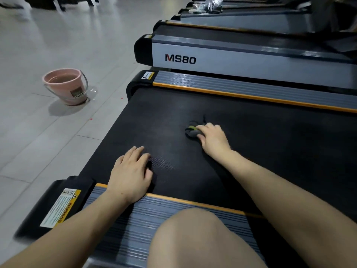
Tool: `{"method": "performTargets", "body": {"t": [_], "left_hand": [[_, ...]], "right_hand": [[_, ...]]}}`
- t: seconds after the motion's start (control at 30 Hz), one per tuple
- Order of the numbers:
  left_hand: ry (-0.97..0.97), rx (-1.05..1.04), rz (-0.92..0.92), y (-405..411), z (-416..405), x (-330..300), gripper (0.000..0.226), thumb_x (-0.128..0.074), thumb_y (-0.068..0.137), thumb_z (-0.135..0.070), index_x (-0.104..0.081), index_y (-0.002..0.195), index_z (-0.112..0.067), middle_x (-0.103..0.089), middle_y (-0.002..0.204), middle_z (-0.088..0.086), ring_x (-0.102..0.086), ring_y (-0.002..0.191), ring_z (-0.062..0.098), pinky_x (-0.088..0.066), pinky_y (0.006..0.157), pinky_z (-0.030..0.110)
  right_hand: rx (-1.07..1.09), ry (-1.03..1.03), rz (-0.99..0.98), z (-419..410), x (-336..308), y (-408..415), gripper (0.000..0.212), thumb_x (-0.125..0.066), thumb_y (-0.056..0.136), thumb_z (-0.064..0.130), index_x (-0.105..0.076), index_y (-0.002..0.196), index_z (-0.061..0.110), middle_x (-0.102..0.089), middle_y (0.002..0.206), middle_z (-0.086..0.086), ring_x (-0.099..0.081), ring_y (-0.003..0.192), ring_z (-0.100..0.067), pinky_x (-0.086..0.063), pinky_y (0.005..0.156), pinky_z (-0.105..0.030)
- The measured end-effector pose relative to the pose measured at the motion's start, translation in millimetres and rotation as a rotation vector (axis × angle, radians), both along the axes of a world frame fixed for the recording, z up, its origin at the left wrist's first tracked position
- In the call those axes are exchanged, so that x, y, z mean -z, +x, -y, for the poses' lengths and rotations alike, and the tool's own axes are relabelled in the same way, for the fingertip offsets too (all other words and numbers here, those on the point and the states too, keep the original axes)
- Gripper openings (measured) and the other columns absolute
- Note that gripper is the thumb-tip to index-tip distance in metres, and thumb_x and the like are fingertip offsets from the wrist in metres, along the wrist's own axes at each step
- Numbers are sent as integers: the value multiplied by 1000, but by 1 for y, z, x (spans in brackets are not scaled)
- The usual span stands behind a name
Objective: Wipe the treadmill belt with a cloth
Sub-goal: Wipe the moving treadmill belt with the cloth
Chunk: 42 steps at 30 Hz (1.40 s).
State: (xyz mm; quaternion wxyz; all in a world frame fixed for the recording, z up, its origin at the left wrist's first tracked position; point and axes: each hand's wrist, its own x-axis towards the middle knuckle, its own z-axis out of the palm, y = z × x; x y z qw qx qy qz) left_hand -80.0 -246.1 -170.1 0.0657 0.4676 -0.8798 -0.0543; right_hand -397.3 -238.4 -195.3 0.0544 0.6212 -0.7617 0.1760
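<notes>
At frame centre, the right hand [211, 138] grips a bunched grey cloth [193, 132] on the matte, finely textured black belt [251, 144]. Lower left, the left hand [131, 175] lies flat, fingers straight, on the belt's edge beside the ribbed side rail [154, 215]. A round pink plastic bucket [65, 86] stands on the tiled floor [58, 45], upper left.

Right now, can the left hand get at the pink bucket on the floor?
Probably not without shifting. The left hand rests flat on the treadmill belt, while the pink bucket stands apart on the floor tiles, well off to the left beyond the treadmill's end. Nothing lies between them.
</notes>
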Motion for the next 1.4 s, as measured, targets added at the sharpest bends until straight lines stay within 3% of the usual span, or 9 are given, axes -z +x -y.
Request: {"method": "performTargets", "body": {"t": [0.1, 0.27, 0.37, 0.6, 0.73, 0.87, 1.03, 1.13, 1.4], "left_hand": [[15, 5, -10, 3, 3, -1, 54, -28, 87, -43, -57, 130, -29, -42, 156, -2, -29, 150, 18, -34, 114, 41], [-22, -45, -31, 27, 18, 0, 48, -31, 91, -42, -59, 127, -27, -48, 151, -3, -36, 146, 19, -38, 110, 42], [-22, -90, -51, 36, 17, 2, 50, -31, 93, -40, -59, 130, -25, -48, 151, -1, -37, 144, 20, -39, 110, 43], [27, -56, -40, 37, 21, 5, 51, -29, 97, -42, -50, 141, -28, -36, 161, 0, -24, 152, 20, -30, 117, 41], [-4, -49, -23, 46, 28, 1, 56, -26, 94, -45, -54, 139, -27, -41, 157, -1, -29, 150, 20, -34, 114, 42], [-12, -82, -23, 62, 30, 0, 64, -18, 91, -49, -57, 137, -25, -45, 155, 0, -34, 147, 21, -36, 112, 42], [72, -136, 11, 66, 27, 4, 67, -16, 92, -53, -42, 149, -31, -25, 166, 0, -14, 155, 20, -21, 123, 40], [81, -126, 29, 69, 33, 2, 60, -22, 97, -52, -35, 153, -32, -16, 169, 0, -6, 156, 21, -15, 125, 41], [27, -210, -3, 92, 39, 5, 70, -9, 89, -60, -45, 143, -35, -29, 164, -2, -19, 154, 21, -24, 121, 43]], "right_hand": [[134, -3, 35, 4, -3, 21, 31, -50, 100, 33, -58, 129, 27, -57, 115, -2, -48, 101, -29, -45, 90, -44], [-364, -76, 25, -72, 6, 91, 30, -54, 95, 35, -61, 124, 27, -58, 105, 4, -49, 87, -24, -45, 78, -37], [-494, -48, -48, -60, 5, 77, 34, -50, 97, 37, -59, 127, 25, -60, 107, 2, -52, 88, -26, -47, 80, -38], [114, -17, 1, 23, -6, 52, 28, -55, 97, 31, -61, 123, 23, -59, 111, -5, -52, 98, -33, -47, 84, -45], [-258, -65, 2, -31, 0, 108, 28, -55, 93, 34, -63, 119, 25, -59, 104, -2, -51, 87, -27, -47, 78, -39], [-488, -74, 8, -34, 6, 109, 33, -52, 97, 36, -61, 127, 25, -59, 106, 4, -49, 90, -22, -44, 86, -33], [-59, -42, 15, 48, -4, 80, 27, -52, 98, 34, -61, 122, 25, -57, 105, -5, -49, 95, -32, -48, 84, -48], [21, -45, 47, 52, -6, 90, 25, -55, 97, 31, -62, 121, 25, -57, 104, -4, -49, 96, -33, -47, 84, -48], [-573, -56, 62, -5, 5, 147, 34, -54, 98, 35, -60, 130, 24, -59, 108, 4, -48, 90, -21, -42, 88, -31]]}}
